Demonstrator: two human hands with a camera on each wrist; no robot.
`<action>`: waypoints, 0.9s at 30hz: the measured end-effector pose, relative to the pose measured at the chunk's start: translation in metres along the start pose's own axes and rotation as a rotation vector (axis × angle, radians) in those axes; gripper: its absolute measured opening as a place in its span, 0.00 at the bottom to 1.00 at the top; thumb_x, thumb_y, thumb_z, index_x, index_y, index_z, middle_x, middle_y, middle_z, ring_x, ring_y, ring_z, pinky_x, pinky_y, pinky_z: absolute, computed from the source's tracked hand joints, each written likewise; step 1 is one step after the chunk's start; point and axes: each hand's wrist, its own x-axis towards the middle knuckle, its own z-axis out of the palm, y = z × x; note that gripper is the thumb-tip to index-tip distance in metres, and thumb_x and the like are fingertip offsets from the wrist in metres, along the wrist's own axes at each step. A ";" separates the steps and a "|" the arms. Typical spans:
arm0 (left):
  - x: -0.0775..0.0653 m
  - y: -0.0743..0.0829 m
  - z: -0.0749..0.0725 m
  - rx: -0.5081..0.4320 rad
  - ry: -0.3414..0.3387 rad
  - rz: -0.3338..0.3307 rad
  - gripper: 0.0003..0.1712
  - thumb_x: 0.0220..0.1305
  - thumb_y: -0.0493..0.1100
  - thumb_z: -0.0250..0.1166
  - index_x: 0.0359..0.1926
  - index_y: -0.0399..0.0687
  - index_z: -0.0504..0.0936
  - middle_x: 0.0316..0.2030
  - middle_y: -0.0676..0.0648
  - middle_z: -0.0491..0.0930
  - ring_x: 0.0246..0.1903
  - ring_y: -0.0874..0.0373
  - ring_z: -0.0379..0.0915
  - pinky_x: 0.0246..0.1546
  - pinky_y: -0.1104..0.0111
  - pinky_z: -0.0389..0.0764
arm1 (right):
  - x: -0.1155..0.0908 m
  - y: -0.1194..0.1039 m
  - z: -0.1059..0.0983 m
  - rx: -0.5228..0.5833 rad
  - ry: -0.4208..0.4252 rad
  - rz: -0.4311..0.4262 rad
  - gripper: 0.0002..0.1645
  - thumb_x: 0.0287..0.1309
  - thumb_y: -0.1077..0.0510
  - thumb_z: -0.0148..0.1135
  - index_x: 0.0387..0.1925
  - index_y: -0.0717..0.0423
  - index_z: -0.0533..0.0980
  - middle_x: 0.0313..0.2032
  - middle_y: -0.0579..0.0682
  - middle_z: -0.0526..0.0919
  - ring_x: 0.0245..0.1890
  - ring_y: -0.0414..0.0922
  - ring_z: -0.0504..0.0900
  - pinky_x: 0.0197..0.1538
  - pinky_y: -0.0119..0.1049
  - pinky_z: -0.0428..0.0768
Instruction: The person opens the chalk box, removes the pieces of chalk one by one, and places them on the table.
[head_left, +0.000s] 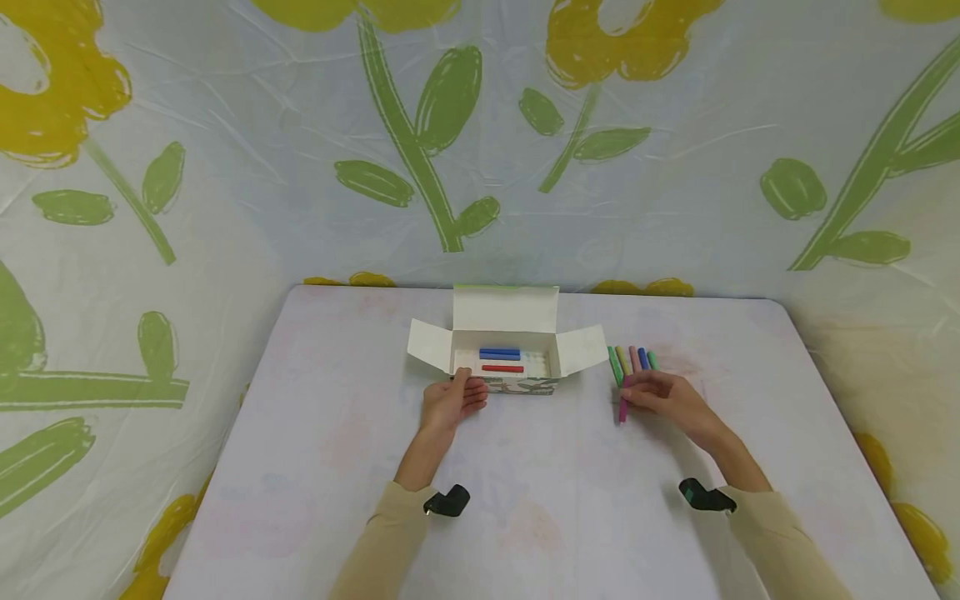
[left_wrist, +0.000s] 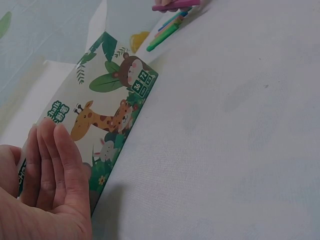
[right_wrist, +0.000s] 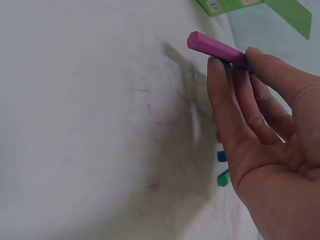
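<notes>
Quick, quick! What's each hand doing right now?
Left hand: closed, holding the box by its front edge.
Right hand: closed, pinching a purple stick.

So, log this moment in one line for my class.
left hand: holds animal-print box; right hand: pinches magenta drawing stick; box: open, blue sticks and red stick inside; tabletop: other sticks

Creased floral backdrop [head_left: 510,225] — yellow blooms [head_left: 573,50], green leaves [head_left: 448,100], pale table [head_left: 540,500]
</notes>
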 end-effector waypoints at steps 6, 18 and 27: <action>0.000 0.001 0.000 0.000 -0.005 0.000 0.20 0.75 0.45 0.60 0.42 0.27 0.84 0.31 0.44 0.87 0.31 0.59 0.85 0.42 0.67 0.89 | -0.002 0.004 0.007 -0.081 0.017 -0.039 0.26 0.69 0.50 0.67 0.56 0.66 0.78 0.47 0.58 0.87 0.44 0.39 0.83 0.47 0.22 0.78; 0.000 0.000 -0.001 -0.006 -0.009 -0.006 0.20 0.75 0.45 0.61 0.43 0.26 0.84 0.31 0.44 0.87 0.31 0.60 0.85 0.43 0.66 0.89 | 0.002 -0.002 0.018 -0.293 0.061 -0.073 0.18 0.67 0.54 0.69 0.48 0.67 0.81 0.34 0.52 0.85 0.34 0.44 0.78 0.34 0.27 0.78; 0.001 0.000 0.000 -0.011 -0.003 -0.003 0.20 0.74 0.45 0.61 0.41 0.28 0.84 0.31 0.44 0.87 0.30 0.60 0.85 0.41 0.68 0.89 | 0.005 -0.012 0.015 -0.317 0.053 -0.089 0.14 0.69 0.57 0.66 0.46 0.67 0.81 0.33 0.52 0.84 0.33 0.45 0.77 0.31 0.29 0.77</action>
